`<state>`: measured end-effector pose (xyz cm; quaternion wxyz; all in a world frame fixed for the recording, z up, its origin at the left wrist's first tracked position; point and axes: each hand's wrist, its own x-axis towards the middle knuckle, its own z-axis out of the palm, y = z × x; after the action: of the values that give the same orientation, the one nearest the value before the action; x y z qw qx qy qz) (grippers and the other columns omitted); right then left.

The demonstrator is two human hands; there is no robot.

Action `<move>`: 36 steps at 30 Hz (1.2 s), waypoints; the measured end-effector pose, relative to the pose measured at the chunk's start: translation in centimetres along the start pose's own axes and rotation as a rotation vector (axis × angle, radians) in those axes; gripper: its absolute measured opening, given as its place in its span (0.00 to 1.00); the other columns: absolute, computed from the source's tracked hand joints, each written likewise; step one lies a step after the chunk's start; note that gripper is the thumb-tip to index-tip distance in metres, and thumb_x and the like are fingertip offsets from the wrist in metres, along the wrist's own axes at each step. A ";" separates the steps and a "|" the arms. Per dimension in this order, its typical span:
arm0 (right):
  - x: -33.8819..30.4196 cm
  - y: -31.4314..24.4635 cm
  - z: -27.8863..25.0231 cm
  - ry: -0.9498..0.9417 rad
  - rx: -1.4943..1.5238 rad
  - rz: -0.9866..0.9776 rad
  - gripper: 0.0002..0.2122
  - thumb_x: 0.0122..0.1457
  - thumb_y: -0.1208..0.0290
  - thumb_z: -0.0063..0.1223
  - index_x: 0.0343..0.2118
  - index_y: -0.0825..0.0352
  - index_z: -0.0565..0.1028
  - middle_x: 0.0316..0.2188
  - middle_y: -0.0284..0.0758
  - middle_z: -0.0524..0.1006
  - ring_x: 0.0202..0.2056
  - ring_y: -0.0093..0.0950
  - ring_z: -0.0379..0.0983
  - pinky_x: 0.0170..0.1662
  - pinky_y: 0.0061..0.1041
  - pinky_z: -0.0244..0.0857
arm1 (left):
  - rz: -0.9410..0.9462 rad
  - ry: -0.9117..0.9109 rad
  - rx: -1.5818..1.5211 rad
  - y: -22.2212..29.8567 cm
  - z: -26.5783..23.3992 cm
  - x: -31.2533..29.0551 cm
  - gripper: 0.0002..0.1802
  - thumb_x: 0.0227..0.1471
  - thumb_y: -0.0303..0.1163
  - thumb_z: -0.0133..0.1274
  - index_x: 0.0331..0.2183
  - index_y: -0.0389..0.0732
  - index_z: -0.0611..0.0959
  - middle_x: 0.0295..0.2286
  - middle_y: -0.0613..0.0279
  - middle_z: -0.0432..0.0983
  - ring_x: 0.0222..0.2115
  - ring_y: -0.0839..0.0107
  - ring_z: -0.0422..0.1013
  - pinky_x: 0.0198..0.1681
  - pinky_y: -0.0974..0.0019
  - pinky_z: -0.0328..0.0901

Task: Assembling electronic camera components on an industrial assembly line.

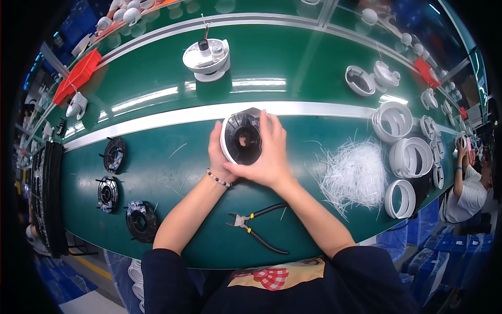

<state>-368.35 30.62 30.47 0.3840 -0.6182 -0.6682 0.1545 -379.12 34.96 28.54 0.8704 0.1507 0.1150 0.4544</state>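
Observation:
Both my hands are closed round a white round housing (pixel 225 142) with a black ribbed disc (pixel 246 156) seated in it. My left hand (pixel 215 150) grips its left edge, and a beaded bracelet circles that wrist. My right hand (pixel 274 152) wraps the right side, its thumb across the lower rim and its fingers over the top. The disc has a round hole in its middle, and a bit of circuit board shows near my right fingers. Between my forearms lies a pair of diagonal cutters (pixel 241 220) with black and yellow handles, jaws apart.
Several black discs with circuit boards (pixel 107 194) lie at left. A heap of clear plastic strips (pixel 354 175) and stacked white rings (pixel 410 157) are at right. Beyond the pale strip, a white device base (pixel 206 60) stands on the green conveyor (pixel 293 63). Another person sits far right.

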 end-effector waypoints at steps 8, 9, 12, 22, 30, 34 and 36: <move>-0.3 -2.1 1.7 0.134 0.039 -0.023 0.55 0.29 0.51 0.64 0.55 0.75 0.41 0.52 0.52 0.48 0.51 0.48 0.47 0.52 0.41 0.44 | 0.027 -0.083 0.137 1.6 -0.3 -1.5 0.29 0.46 0.49 0.41 0.46 0.37 0.66 0.42 0.55 0.66 0.42 0.65 0.65 0.46 0.64 0.61; 0.0 -2.2 1.6 0.120 0.038 -0.043 0.55 0.29 0.49 0.64 0.55 0.76 0.40 0.53 0.54 0.46 0.52 0.49 0.45 0.53 0.41 0.43 | 0.038 -0.142 0.190 2.0 -0.4 -1.6 0.29 0.46 0.48 0.41 0.46 0.37 0.66 0.43 0.55 0.65 0.43 0.65 0.64 0.46 0.63 0.60; 0.9 -2.1 1.2 0.080 0.035 -0.047 0.58 0.28 0.45 0.63 0.55 0.76 0.39 0.55 0.57 0.40 0.56 0.52 0.38 0.56 0.43 0.36 | 0.057 -0.040 0.124 3.3 -0.9 -0.5 0.28 0.44 0.44 0.42 0.43 0.34 0.68 0.40 0.54 0.69 0.41 0.62 0.66 0.47 0.61 0.60; 1.9 5.1 -17.7 0.511 -0.341 -0.134 0.21 0.36 0.58 0.60 0.32 0.67 0.72 0.40 0.43 0.70 0.41 0.38 0.66 0.45 0.34 0.58 | 0.456 0.470 0.288 22.4 -9.7 6.0 0.21 0.50 0.35 0.34 0.43 0.34 0.67 0.43 0.51 0.66 0.44 0.58 0.64 0.50 0.53 0.57; 3.3 17.3 -29.1 0.354 -1.030 0.312 0.15 0.40 0.70 0.55 0.35 0.65 0.73 0.32 0.43 0.73 0.37 0.40 0.68 0.40 0.35 0.63 | 0.735 0.762 0.285 26.8 -18.6 12.5 0.13 0.40 0.23 0.50 0.34 0.34 0.74 0.32 0.59 0.70 0.37 0.67 0.68 0.40 0.63 0.64; 3.7 17.8 -31.0 0.415 -0.999 0.159 0.05 0.40 0.76 0.50 0.22 0.69 0.75 0.24 0.43 0.73 0.29 0.41 0.69 0.35 0.35 0.63 | 1.260 0.946 1.475 23.8 -10.2 10.9 0.22 0.37 0.23 0.48 0.41 0.34 0.73 0.41 0.52 0.68 0.42 0.60 0.64 0.47 0.63 0.57; 4.4 16.5 -31.2 0.438 -1.022 0.088 0.04 0.41 0.77 0.50 0.22 0.69 0.75 0.24 0.43 0.73 0.28 0.41 0.69 0.33 0.34 0.63 | 1.511 0.664 1.868 22.1 -4.5 10.2 0.21 0.35 0.23 0.46 0.38 0.37 0.74 0.38 0.54 0.69 0.40 0.59 0.65 0.46 0.62 0.58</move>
<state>-334.49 29.53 41.14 0.1583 -0.7708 -0.5362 -0.3053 -391.60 56.07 31.80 -0.1196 0.6176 0.4925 0.6013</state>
